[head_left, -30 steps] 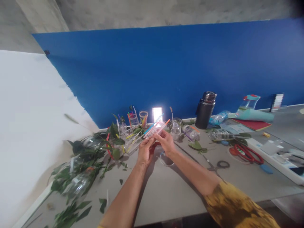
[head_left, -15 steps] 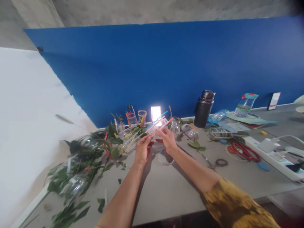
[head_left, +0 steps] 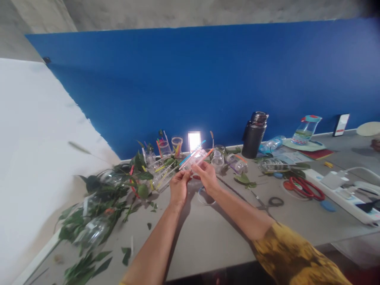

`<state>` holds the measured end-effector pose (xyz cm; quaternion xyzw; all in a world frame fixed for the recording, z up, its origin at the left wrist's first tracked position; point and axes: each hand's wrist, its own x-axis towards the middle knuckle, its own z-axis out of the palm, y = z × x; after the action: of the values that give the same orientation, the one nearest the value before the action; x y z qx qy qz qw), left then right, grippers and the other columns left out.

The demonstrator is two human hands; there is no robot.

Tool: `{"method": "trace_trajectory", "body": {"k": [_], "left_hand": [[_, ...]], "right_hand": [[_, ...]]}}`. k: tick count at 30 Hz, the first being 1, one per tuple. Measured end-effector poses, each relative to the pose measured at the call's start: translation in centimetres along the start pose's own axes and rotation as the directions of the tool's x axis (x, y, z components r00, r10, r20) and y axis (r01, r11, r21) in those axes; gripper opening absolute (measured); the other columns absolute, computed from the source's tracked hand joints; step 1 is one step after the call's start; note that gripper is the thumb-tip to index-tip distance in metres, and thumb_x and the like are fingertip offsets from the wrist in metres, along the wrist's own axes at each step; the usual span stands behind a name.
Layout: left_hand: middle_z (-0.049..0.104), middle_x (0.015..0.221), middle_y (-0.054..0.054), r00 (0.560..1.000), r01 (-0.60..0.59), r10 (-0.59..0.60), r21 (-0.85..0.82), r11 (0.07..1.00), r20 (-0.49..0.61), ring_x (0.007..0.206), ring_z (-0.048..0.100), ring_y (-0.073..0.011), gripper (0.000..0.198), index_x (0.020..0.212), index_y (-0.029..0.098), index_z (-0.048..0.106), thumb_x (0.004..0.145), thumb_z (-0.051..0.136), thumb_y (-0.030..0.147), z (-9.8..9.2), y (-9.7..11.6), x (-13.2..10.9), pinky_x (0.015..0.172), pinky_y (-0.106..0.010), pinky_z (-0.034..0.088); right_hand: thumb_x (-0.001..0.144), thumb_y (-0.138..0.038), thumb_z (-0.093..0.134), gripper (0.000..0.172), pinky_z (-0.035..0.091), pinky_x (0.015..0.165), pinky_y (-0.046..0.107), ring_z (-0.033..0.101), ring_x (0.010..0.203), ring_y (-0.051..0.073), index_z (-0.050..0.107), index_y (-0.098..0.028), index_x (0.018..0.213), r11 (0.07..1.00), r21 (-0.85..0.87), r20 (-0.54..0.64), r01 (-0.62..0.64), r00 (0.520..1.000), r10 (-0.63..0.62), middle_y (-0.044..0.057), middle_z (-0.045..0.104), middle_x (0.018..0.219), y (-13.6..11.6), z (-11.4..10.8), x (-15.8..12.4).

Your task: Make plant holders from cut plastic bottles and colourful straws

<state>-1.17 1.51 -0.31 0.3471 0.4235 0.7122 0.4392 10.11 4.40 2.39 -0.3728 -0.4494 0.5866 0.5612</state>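
Note:
Between my hands, above the table, is a clear plastic bottle with several coloured straws along it, blue, pink and orange among them. My left hand is closed at its near left end, fingertips pinched. From the right, my right hand grips the near end too, thumb on top and fingers curled below. The fingers hide that end of the bottle. Just under the right wrist lies a ring of pale cord or tape on the grey table.
Leafy cuttings and clear bottles with straws crowd the left. A bright screen stands behind my hands. Rightward are a black flask, dark scissors, red-handled scissors, a jug and a power strip.
The bottle with its straws has tilted slightly and moved a little left and down between my hands. Both hands keep their hold. The view has shifted slightly.

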Motion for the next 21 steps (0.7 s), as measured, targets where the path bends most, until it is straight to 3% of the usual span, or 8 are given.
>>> {"method": "trace_trajectory", "body": {"k": [2,8,12,17,21], "left_hand": [[0.074,0.072,-0.002,1.0,-0.026,0.026,0.005,1.0,-0.003,0.07,0.066,-0.0156,0.025,0.069,0.019,0.076,0.069,0.092,0.039,-0.1,-0.1,0.0,0.073,-0.028,0.05],[0.082,0.106,-0.011,0.992,0.047,-0.024,-0.19,0.981,0.121,0.1,0.075,-0.0266,0.035,0.093,0.018,0.082,0.072,0.089,0.046,1.0,1.0,-1.0,0.084,-0.035,0.056],[0.082,0.093,-0.008,0.996,0.08,-0.07,-0.187,0.979,0.059,0.095,0.075,-0.0249,0.025,0.082,0.018,0.08,0.067,0.093,0.033,1.1,1.1,-0.9,0.079,-0.033,0.056],[0.081,0.087,-0.006,0.991,0.133,-0.133,-0.279,0.951,0.019,0.085,0.074,-0.0197,0.021,0.08,0.017,0.078,0.067,0.091,0.026,0.1,1.0,0.1,0.072,-0.028,0.053],[0.08,0.084,-0.004,0.973,0.212,-0.231,-0.37,0.904,-0.007,0.077,0.072,-0.0156,0.016,0.082,0.017,0.077,0.072,0.087,0.023,-0.5,0.9,0.7,0.07,-0.026,0.052]], "right_hand": [[0.065,-0.056,0.086,0.047,0.056,0.064,0.03,0.069,0.077,0.02,0.07,-0.019,0.09,1.0,-0.007,-0.003,0.003,1.0,-0.003,0.003,0.073,0.085,0.1,0.1,0.0],[0.067,-0.058,0.087,0.047,0.058,0.063,0.031,0.07,0.079,0.022,0.069,-0.02,0.087,0.999,0.047,0.016,0.001,1.0,-0.002,0.004,0.074,0.083,0.1,-0.2,0.1],[0.064,-0.059,0.09,0.053,0.06,0.065,0.032,0.071,0.083,0.024,0.072,-0.02,0.094,0.997,0.075,0.067,-0.014,0.998,0.009,0.005,0.076,0.091,0.3,-0.4,0.2],[0.067,-0.067,0.087,0.057,0.062,0.071,0.033,0.073,0.092,0.025,0.075,-0.021,0.099,0.99,0.13,0.249,-0.049,0.969,0.015,0.006,0.077,0.094,0.5,-0.9,0.7],[0.07,-0.067,0.085,0.056,0.062,0.075,0.032,0.073,0.1,0.025,0.079,-0.021,0.101,0.991,0.122,0.265,-0.06,0.964,0.025,0.008,0.078,0.1,0.7,-1.3,1.1]]}}
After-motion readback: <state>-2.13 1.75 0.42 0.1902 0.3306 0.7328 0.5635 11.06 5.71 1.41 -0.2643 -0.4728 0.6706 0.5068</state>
